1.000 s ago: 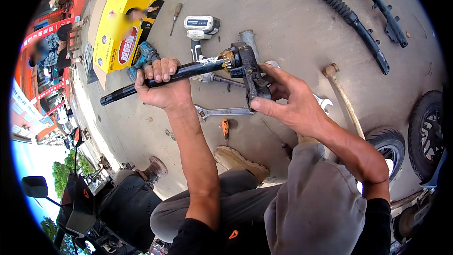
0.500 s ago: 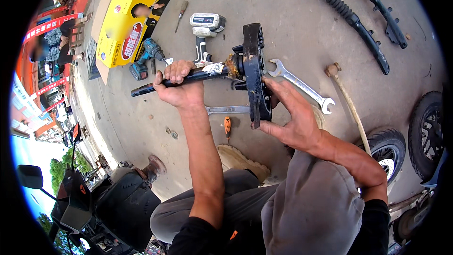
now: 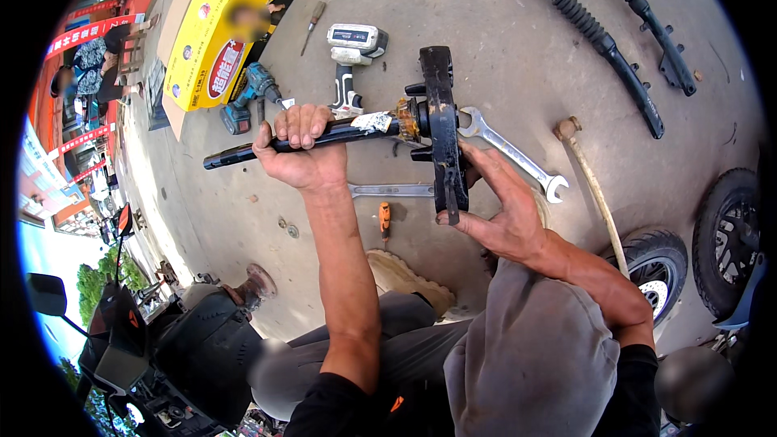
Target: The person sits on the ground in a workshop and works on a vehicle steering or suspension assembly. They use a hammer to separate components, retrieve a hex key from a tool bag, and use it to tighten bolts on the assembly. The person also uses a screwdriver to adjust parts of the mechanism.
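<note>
A black motorcycle steering stem point(image 3: 235, 155) with its lower fork clamp point(image 3: 439, 125) is held up above the ground, tube pointing left. My left hand point(image 3: 305, 163) is closed round the tube, fingers over the top. Brown grease coats the bearing point(image 3: 407, 118) where tube meets clamp, and a whitish label point(image 3: 372, 122) sticks to the tube. My right hand point(image 3: 514, 214) grips the clamp's near end, thumb on its near tip and fingers behind it, partly hidden. Beneath, an open-end wrench point(image 3: 518, 154) lies right of the clamp; another wrench point(image 3: 392, 190) lies between my forearms.
On the concrete are a white cordless impact wrench point(image 3: 348, 73), a blue drill point(image 3: 251, 93), a screwdriver point(image 3: 312, 27), an orange-handled screwdriver point(image 3: 384, 220) and a long-handled hammer point(image 3: 595, 182). A yellow box point(image 3: 212, 40), fork legs point(image 3: 603, 44), wheels point(image 3: 660, 263) and a scooter point(image 3: 186, 348) surround me.
The stem has shifted slightly left in the picture, its free end a little lower and more of it showing beyond my left hand. Both hands keep their hold.
</note>
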{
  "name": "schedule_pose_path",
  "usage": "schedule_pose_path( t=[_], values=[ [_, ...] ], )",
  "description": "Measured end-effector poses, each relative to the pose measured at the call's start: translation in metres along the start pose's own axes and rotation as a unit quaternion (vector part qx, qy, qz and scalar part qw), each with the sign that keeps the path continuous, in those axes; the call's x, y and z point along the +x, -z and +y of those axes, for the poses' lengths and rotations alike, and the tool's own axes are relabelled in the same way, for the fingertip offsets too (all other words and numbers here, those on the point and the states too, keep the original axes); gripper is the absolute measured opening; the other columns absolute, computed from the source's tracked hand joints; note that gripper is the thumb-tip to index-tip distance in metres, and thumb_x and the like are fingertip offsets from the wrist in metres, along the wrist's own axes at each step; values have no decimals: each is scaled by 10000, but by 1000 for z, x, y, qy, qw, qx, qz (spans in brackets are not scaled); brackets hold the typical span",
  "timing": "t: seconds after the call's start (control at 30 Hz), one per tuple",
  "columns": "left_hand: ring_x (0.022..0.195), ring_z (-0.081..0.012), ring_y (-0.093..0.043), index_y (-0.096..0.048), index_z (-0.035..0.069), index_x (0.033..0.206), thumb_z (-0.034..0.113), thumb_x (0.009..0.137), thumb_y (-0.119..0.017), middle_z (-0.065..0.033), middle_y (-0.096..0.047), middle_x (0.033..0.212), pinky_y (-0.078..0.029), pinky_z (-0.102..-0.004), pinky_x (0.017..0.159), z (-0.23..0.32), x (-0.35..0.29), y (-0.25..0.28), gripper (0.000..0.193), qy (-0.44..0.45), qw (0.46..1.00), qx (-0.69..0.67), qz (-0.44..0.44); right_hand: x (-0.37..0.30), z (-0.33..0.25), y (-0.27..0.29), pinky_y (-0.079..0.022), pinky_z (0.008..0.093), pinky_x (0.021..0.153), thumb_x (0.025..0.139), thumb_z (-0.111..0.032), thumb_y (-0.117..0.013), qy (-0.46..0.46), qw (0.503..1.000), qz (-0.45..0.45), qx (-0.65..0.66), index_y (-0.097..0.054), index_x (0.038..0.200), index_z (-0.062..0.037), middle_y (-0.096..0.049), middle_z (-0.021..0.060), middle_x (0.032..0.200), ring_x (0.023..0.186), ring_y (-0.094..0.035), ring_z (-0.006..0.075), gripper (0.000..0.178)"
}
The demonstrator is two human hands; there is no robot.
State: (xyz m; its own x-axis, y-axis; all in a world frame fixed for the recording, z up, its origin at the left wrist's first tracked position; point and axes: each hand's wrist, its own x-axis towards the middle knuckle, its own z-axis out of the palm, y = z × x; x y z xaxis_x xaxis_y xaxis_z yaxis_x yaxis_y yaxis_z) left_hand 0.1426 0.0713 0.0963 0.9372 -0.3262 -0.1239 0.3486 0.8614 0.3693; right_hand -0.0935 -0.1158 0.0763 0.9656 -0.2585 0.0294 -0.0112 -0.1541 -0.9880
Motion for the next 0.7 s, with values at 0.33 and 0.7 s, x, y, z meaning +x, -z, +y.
schedule_pose_path(
  t=[0.33, 0.7],
  values=[
    [510, -128, -417, -458, 147, 668, 305, 924, -643, 18, -426, 572, -416, -302, 575, -10, 6, -13, 354, -8, 996, 68, -48, 4, 3, 3, -556, 350, 929, 763, -168, -967, -3, 998, 35, 44, -508, 1545, 18, -672, 130, 1186, 1009, -656, 201, 925],
    [473, -154, -403, -468, 140, 689, 387, 988, -554, -9, -434, 559, -417, -358, 539, -21, 7, -28, 397, -18, 986, 148, -69, -3, 18, -3, -533, 378, 1017, 817, -154, -919, -73, 995, 25, 67, -437, 1549, 64, -672, 162, 1284, 1130, -666, 238, 904]
  ],
)
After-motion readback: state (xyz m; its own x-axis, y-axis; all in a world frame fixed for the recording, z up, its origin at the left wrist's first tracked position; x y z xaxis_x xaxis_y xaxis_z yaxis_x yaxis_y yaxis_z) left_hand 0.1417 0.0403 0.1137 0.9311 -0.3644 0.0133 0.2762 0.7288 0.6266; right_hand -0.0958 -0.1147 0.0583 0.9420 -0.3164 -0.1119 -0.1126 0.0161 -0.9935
